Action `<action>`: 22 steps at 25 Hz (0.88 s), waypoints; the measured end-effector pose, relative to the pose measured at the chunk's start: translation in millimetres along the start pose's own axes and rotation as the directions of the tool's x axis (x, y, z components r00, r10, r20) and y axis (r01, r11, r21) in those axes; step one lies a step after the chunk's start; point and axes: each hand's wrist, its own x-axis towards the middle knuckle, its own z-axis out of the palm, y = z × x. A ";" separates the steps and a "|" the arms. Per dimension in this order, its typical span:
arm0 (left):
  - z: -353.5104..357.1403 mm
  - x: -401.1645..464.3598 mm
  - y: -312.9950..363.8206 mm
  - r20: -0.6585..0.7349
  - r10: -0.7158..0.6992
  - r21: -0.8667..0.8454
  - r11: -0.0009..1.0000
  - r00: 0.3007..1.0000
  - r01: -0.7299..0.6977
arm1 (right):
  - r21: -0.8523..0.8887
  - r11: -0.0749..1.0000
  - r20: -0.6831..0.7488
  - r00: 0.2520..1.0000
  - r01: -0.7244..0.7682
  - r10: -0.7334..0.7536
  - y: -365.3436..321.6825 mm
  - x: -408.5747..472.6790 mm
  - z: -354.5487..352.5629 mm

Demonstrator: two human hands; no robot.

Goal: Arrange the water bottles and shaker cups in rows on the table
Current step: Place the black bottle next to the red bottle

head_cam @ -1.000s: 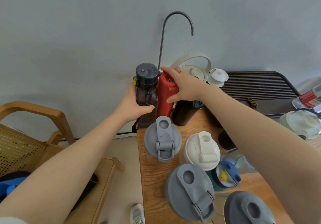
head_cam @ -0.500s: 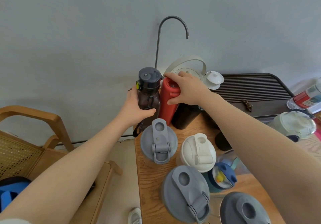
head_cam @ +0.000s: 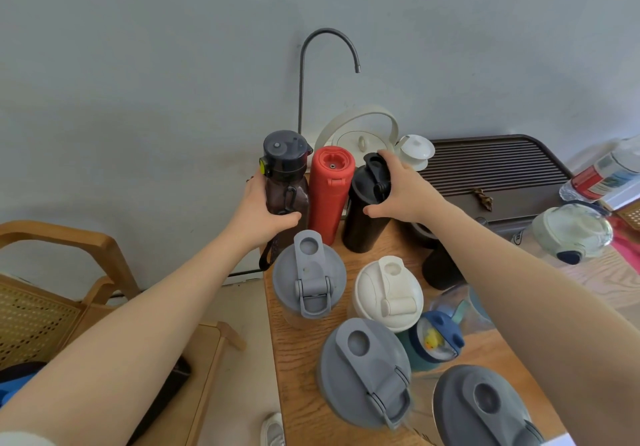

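Observation:
Three bottles stand side by side at the far left end of the wooden table (head_cam: 301, 359): a smoky brown bottle (head_cam: 285, 182) with a dark cap, a red bottle (head_cam: 329, 189) and a black shaker cup (head_cam: 365, 210). My left hand (head_cam: 263, 210) grips the brown bottle's body. My right hand (head_cam: 401, 193) wraps the black shaker near its lid. Closer to me stand a grey-lidded shaker (head_cam: 310, 283), a white-lidded shaker (head_cam: 389, 291), a larger grey-lidded shaker (head_cam: 367, 373), a blue-lidded cup (head_cam: 436, 341) and a dark grey lid (head_cam: 485, 407).
Against the wall stand a curved tap pipe (head_cam: 301, 75), a white kettle (head_cam: 360, 134) and a dark slatted tea tray (head_cam: 491, 168). A clear jug (head_cam: 571, 231) and a plastic bottle (head_cam: 606, 172) lie at right. A wooden chair (head_cam: 62, 272) stands left of the table.
My right hand left the red bottle's top and took hold of the black shaker beside it. My left hand stayed on the brown bottle.

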 end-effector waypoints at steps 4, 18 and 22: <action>-0.9 0.3 1.9 0.014 0.009 -0.013 1.000 1.000 -0.009 | -0.029 0.998 -0.068 0.996 -0.061 0.059 13.2 0.0 -6.4; -1.3 -2.7 2.9 0.090 -0.014 -0.034 0.999 0.996 0.017 | -0.121 0.993 -0.111 0.994 -0.004 -0.009 8.5 -15.9 -9.5; -8.3 -31.5 7.4 -0.127 0.063 0.032 0.998 0.990 -0.059 | -0.257 0.947 -0.257 0.931 0.193 -0.259 8.5 -47.4 -28.1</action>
